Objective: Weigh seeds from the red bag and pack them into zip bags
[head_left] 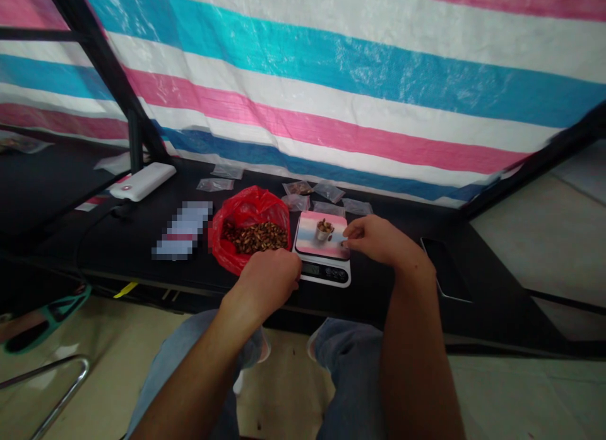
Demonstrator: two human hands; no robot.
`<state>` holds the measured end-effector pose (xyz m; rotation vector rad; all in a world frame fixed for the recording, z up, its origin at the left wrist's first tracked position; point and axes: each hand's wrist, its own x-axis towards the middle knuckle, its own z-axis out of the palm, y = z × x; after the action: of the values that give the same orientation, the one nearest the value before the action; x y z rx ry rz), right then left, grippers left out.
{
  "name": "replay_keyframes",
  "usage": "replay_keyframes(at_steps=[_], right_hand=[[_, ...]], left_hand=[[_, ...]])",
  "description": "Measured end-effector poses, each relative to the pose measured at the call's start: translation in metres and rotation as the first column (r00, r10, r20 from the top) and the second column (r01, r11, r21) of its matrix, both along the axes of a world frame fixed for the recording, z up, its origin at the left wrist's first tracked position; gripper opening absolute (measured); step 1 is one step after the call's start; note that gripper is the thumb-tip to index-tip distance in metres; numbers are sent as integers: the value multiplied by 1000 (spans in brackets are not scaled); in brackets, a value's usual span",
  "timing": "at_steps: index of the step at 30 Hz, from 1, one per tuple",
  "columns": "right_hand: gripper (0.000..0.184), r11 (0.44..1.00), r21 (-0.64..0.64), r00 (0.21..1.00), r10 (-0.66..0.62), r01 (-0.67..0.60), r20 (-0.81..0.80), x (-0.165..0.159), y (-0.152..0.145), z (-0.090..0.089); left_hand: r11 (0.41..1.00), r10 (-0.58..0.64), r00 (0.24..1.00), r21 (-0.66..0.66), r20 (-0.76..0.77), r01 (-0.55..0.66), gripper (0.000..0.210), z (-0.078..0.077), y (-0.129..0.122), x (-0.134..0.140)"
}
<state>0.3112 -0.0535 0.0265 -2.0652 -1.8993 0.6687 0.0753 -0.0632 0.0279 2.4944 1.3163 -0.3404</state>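
Observation:
A white digital kitchen scale (326,277) sits on the black table in front of me, its platform reflecting pink and blue stripes. On the platform stands a small metal cup (324,233) filled with brown, seed-like pieces. My left hand (272,269) is closed at the scale's front left corner, its curled fingers mostly hidden from view. At the platform's right edge is my right hand (374,239), thumb and forefinger a little apart; a small dark piece lies by the thumb tip. Left of the scale, an open red plastic bag (250,206) holds many more brown pieces (260,238).
Several small clear zip bags (357,206) lie behind the scale, one (298,187) with brown contents. A dark phone (445,269) rests at the right. Toward the left are a blurred-out device (184,230) and a white power bank (143,181). Striped sheeting (331,80) hangs behind the table.

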Motion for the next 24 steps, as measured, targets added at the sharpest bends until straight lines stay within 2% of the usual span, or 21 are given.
replay_keyframes(at_steps=[3,10,13,16,20,24], right_hand=[[18,998,-30,999,48,-48,-15,-2,1,-2],[19,999,-15,998,40,-41,-57,-6,5,-3],[10,994,88,994,68,-60,-89,-4,9,-9],[7,985,152,981,109,-85,-158,-2,13,-19],[11,982,137,967,154,-128,-202,-3,15,-24],[18,984,95,966,166,-150,-199,-6,14,-21]], left_hand=[[1000,-3,1000,-17,-26,2,21,3,-1,1],[999,-37,999,14,-14,37,27,5,-6,3],[996,-64,988,70,143,55,24,2,0,-2],[984,-60,939,178,339,-1,20,2,13,-2],[949,-61,849,293,524,-113,21,5,33,7],[919,-120,812,374,571,-127,22,3,50,21]])
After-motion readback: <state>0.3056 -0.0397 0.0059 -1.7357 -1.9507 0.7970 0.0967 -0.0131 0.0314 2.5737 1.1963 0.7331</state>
